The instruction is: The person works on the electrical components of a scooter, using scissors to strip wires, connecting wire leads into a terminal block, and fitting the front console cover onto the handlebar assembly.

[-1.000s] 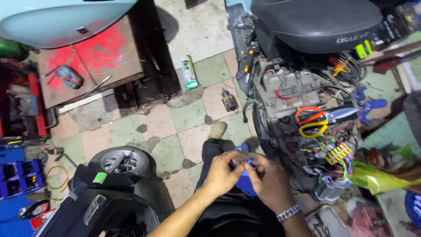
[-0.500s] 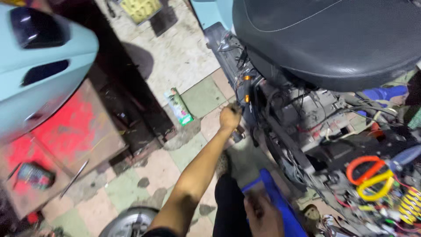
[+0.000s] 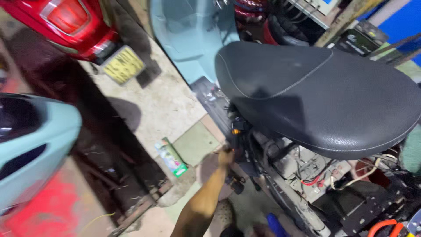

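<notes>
Left hand (image 3: 226, 156) reaches under the black padded scooter seat (image 3: 320, 92) to the exposed dark wiring cluster (image 3: 240, 131); finger state indiscernible. Risk: snagging loose red wires (image 3: 312, 181) nearby.

One head-worn camera looks steeply down at the floor and a scooter's black seat (image 3: 320, 94) at right of frame; the left hand (image 3: 226, 156) reaches out from the lower centre, near the lens
</notes>
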